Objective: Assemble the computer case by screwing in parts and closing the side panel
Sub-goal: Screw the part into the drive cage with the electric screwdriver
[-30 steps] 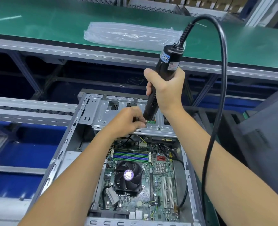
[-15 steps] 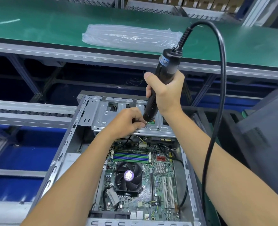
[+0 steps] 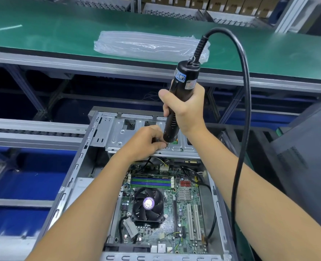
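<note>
Both hands work the bracket: right hand grips driver, left hand pinches at its tip; drive straight next.

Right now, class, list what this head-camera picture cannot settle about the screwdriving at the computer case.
- Screw and bit tip: hidden in the head view behind the left hand's fingers and the electric screwdriver's nose.
- Screwdriver label: print too small to read.
- Cable: its far end runs behind the right forearm.
- Computer case: near edge cut off by the bottom of the frame.
- Side panel: cannot be identified.
</note>
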